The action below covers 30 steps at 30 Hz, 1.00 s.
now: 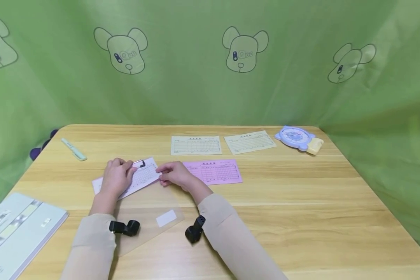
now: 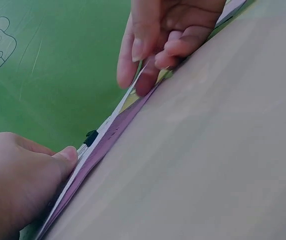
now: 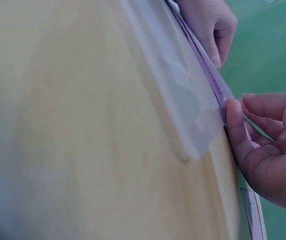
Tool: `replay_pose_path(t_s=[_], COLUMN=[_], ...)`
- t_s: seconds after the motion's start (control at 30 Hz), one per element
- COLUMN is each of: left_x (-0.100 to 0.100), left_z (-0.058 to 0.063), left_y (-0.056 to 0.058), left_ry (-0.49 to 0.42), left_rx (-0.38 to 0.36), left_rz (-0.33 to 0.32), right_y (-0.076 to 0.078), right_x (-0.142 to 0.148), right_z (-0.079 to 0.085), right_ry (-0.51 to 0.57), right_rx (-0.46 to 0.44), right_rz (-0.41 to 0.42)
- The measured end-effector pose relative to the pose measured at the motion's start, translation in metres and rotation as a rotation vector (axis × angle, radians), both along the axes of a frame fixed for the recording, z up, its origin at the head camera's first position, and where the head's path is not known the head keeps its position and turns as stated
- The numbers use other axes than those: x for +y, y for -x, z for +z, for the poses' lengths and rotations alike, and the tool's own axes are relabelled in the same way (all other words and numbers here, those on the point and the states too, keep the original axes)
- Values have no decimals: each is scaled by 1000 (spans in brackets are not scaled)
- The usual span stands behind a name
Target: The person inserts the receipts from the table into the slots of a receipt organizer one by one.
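In the head view, a small stack of white printed forms (image 1: pixel 144 175) lies at a slant over a clear plastic folder (image 1: pixel 140 212). A black binder clip (image 1: pixel 142 163) with a wire handle sits at the stack's top edge. My left hand (image 1: pixel 117 174) lies over the stack's left part, thumb and fingers holding the clip's handle. My right hand (image 1: pixel 175 174) pinches the stack's right corner between thumb and fingers. In the left wrist view, a pink sheet (image 2: pixel 114 131) shows beneath the white one. The right wrist view has the folder's corner (image 3: pixel 195 142) beside my right thumb.
A pink form (image 1: pixel 213 172) lies right of my right hand, with two pale yellow forms (image 1: pixel 196 145) (image 1: pixel 250 142) behind it. A blue clock-shaped toy (image 1: pixel 294 138) stands back right, a pale green pen (image 1: pixel 73 149) back left, and a light box-like binder (image 1: pixel 21 233) front left.
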<state>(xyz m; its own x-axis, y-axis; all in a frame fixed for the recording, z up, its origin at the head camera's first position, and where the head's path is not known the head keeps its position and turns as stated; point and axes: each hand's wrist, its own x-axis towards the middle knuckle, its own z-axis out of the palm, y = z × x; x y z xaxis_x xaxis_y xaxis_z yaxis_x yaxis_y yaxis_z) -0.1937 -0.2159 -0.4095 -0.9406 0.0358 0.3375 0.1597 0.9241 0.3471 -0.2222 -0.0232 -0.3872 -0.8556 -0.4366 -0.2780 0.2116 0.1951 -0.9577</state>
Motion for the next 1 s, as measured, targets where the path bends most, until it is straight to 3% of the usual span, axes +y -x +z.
replay_pose_path(t_s=[0.3, 0.53, 1.0], left_x=[-1, 1, 1], left_z=[0, 1, -2], left_y=[-2, -2, 0], left_ry=[-32, -64, -158], left_rx=[-8, -26, -77], left_rz=[5, 18, 51], right_y=[-10, -20, 0], right_x=[21, 52, 137], right_z=[7, 31, 37], right_ry=[-53, -6, -85], right_rx=[38, 47, 207], right_rz=[64, 109, -28])
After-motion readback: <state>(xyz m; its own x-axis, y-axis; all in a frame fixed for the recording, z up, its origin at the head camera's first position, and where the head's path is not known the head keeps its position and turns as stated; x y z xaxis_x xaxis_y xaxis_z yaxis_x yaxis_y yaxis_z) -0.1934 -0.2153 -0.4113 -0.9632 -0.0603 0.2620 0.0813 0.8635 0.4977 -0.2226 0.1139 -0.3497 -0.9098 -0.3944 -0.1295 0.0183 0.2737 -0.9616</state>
